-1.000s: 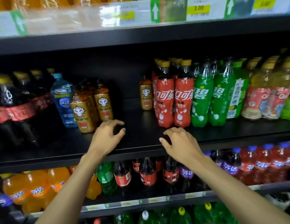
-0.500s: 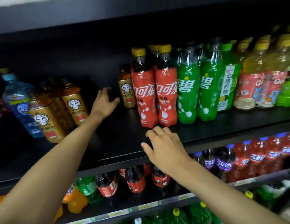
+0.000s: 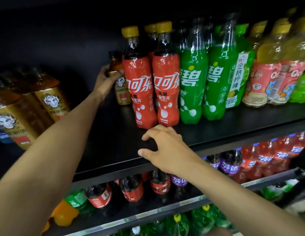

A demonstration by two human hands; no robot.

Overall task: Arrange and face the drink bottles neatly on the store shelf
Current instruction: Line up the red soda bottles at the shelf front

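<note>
Since half a second ago the left hand [image 3: 104, 82] has reached deeper into the shelf and closed on the small amber bottle [image 3: 122, 92], which it had not yet touched. It now grips that bottle around the shoulder, thumb at the front and fingers wrapped behind, left of centre in the frame. The bottle stands upright, far back on the black shelf [image 3: 114, 133], just beside and partly behind the left of two red cola bottles [image 3: 139, 86]. The right hand [image 3: 165, 147] sits at the centre of the frame on the shelf's front edge, directly before the colas. Its fingers are spread and bent, the tips resting on the board, and it holds nothing. To the right of the colas stand two green soda bottles [image 3: 193, 82], then a green-labelled citrus drink [image 3: 236, 77] and yellow drinks with pink labels [image 3: 265, 79] running to the right edge. At the left edge a cluster of matching amber bottles [image 3: 48, 103] with gold labels stands well apart from the gripped one. Along the bottom of the frame, a lower shelf carries dark cola bottles [image 3: 131, 189] and red sodas [image 3: 250, 159].
</note>
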